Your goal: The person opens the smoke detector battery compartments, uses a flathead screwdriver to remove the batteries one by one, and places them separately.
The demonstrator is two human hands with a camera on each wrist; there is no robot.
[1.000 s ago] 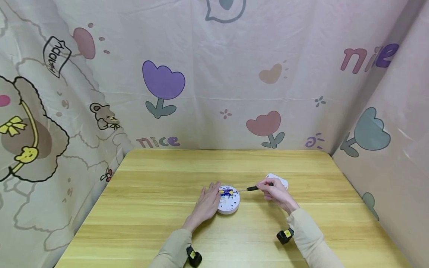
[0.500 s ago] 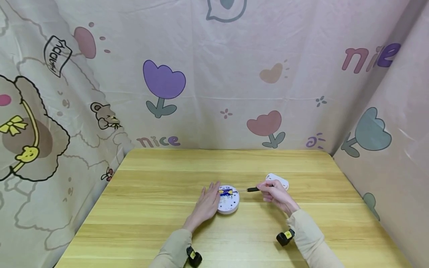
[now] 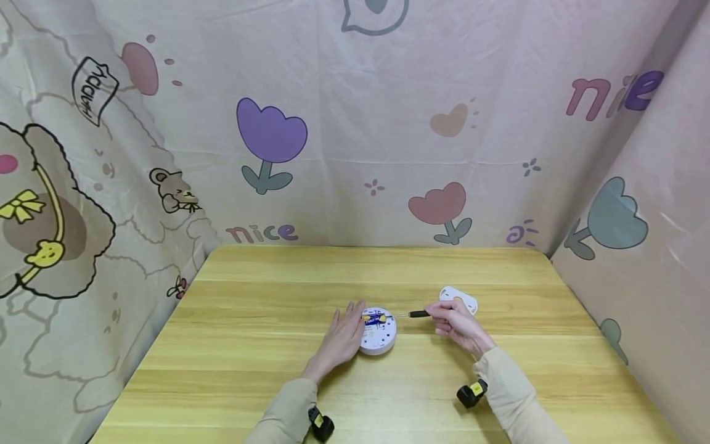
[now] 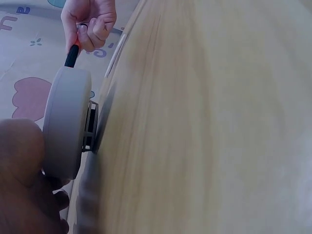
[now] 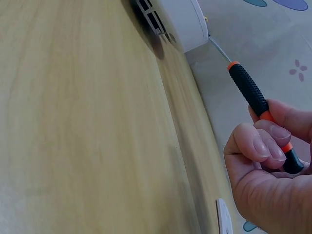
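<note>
A round white smoke detector [image 3: 378, 338] lies on the table with a blue and yellow battery [image 3: 375, 319] showing in its upper face. Underneath, a slotted grille [image 4: 90, 127] appears in the left wrist view. My left hand [image 3: 342, 336] presses against the detector's left side, its fingers straight in the head view. On the other side, my right hand [image 3: 456, 320] holds a screwdriver [image 3: 418, 314] by its black and orange handle [image 5: 247, 87], pinched between thumb and fingers. The thin shaft [image 5: 220, 49] points left, its end at the detector beside the battery.
A flat white mounting plate [image 3: 459, 297] lies just behind my right hand, partly covered by it. The wooden table [image 3: 266, 320] meets a printed cloth backdrop [image 3: 355, 123] at its far edge and on both sides.
My right hand has sunk very slightly, so more of the white plate shows behind it. The battery's printed side looks a little different. The left hand and detector keep their places.
</note>
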